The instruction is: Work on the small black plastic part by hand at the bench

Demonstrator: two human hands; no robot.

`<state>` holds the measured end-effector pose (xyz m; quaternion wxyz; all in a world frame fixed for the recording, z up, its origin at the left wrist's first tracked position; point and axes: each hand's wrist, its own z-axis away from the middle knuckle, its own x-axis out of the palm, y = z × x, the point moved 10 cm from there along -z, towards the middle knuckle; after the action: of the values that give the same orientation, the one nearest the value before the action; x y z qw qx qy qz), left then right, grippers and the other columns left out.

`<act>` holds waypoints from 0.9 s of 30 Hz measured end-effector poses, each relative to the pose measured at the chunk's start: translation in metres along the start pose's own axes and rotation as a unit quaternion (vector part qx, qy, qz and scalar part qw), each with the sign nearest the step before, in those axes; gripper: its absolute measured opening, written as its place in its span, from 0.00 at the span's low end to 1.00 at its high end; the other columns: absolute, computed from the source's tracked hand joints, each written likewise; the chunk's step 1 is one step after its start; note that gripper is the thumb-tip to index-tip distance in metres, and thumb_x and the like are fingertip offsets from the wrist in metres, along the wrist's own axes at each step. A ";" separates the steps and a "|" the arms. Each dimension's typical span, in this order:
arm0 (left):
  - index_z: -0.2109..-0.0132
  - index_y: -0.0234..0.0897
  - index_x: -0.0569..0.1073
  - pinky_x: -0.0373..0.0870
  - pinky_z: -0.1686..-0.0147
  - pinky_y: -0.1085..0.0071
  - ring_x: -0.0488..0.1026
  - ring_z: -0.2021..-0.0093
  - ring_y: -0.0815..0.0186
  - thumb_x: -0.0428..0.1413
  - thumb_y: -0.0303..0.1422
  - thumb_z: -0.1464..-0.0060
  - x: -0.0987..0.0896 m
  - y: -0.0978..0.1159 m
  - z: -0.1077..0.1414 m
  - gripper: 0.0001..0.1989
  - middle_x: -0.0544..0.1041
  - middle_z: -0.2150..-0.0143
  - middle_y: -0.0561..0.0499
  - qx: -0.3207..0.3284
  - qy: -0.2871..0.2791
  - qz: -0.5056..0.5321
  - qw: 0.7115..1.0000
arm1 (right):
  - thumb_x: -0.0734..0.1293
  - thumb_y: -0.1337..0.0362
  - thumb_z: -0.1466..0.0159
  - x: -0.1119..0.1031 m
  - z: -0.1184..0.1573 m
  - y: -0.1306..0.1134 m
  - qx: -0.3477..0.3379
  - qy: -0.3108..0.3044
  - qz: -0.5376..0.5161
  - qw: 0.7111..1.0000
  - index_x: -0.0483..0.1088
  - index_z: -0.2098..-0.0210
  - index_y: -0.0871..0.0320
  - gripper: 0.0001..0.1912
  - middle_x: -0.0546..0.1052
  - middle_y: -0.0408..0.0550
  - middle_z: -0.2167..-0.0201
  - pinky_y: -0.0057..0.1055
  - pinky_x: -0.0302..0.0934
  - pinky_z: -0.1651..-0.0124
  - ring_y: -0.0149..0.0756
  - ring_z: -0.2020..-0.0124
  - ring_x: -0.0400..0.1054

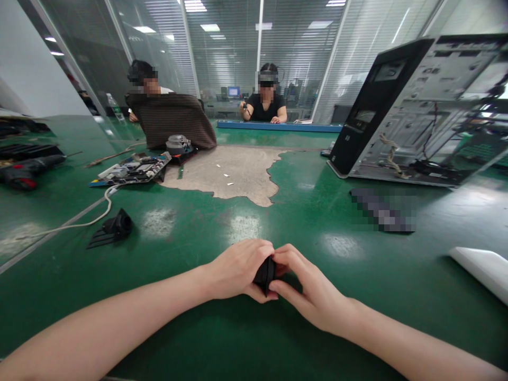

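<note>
A small black plastic part is held between my two hands, low over the green table, near the middle of the head view. My left hand wraps round it from the left, thumb side toward me, and covers much of it. From the right, my right hand grips the part's edge with its thumb and fingers. Its exact kind cannot be made out because the fingers hide most of it. Off to the left lies another black plastic piece with thin prongs, apart from my hands.
An opened computer case stands at the right, with a blurred dark phone-like object before it. A circuit board, a white cable and a power drill lie left. Two people sit across the green table.
</note>
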<state>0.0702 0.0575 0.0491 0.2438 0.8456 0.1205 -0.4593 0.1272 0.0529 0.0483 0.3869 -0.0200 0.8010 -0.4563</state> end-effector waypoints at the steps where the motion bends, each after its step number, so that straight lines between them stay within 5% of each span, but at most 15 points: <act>1: 0.51 0.36 0.54 0.67 0.57 0.60 0.70 0.57 0.57 0.59 0.41 0.57 0.000 -0.001 0.000 0.30 0.69 0.56 0.43 -0.004 -0.003 0.004 1.000 | 0.61 0.68 0.39 -0.001 0.001 -0.005 -0.016 0.004 0.023 1.000 0.60 0.58 0.57 0.09 0.65 0.50 0.60 0.35 0.64 0.59 0.36 0.61 0.64; 17: 0.54 0.36 0.57 0.67 0.60 0.62 0.70 0.60 0.58 0.57 0.39 0.57 -0.001 -0.001 -0.003 0.25 0.70 0.59 0.45 -0.024 -0.009 0.004 1.000 | 0.61 0.68 0.39 0.000 0.002 0.011 0.038 0.019 -0.045 0.998 0.56 0.58 0.56 0.11 0.68 0.46 0.65 0.36 0.65 0.60 0.34 0.64 0.66; 27: 0.54 0.37 0.57 0.67 0.60 0.61 0.70 0.60 0.57 0.57 0.42 0.56 0.001 -0.004 -0.003 0.25 0.70 0.59 0.45 -0.038 -0.019 0.003 0.999 | 0.60 0.69 0.38 -0.008 0.001 -0.013 -0.052 0.024 0.030 0.998 0.62 0.58 0.55 0.09 0.65 0.50 0.59 0.36 0.62 0.56 0.36 0.59 0.63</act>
<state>0.0709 0.0622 0.0485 0.2796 0.8271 0.1303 -0.4699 0.1289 0.0477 0.0624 0.3795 -0.0052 0.8328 -0.4030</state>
